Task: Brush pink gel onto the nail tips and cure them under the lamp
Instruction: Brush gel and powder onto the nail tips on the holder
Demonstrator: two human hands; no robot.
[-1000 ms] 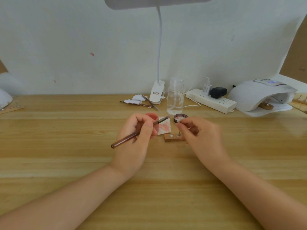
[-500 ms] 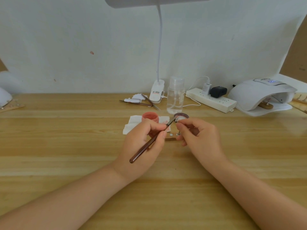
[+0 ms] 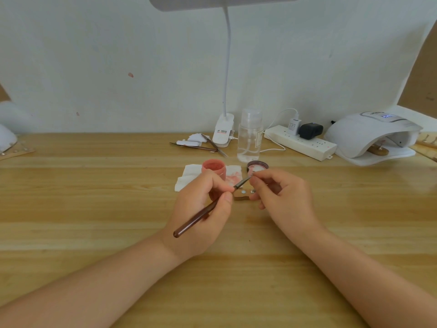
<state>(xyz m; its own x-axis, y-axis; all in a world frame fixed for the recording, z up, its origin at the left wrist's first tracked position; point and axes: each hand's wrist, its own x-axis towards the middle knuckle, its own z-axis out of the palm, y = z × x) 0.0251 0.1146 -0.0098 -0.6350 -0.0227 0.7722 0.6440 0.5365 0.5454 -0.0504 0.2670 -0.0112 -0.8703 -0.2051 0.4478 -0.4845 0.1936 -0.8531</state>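
Fingers point(image 3: 225, 197) of the left hand point(image 3: 203, 216) pinch the brush point(image 3: 208, 209); the right hand point(image 3: 281, 200) pinches a nail tip point(image 3: 254, 173), hardly visible, above the surface point(image 3: 94, 209). Brushing looks underway; curing under the lamp point(image 3: 369, 136) remains.

A: What's the setting?

B: A pale, plain painted wall point(image 3: 94, 55) with a few small reddish marks runs behind a light wooden plank table point(image 3: 71, 209).

A: And the lighting?

B: Soft and even. A white clip-on desk lamp with a bendy neck point(image 3: 227, 67) rises at the wall, and a brown cardboard panel point(image 3: 423, 74) leans at the right edge.
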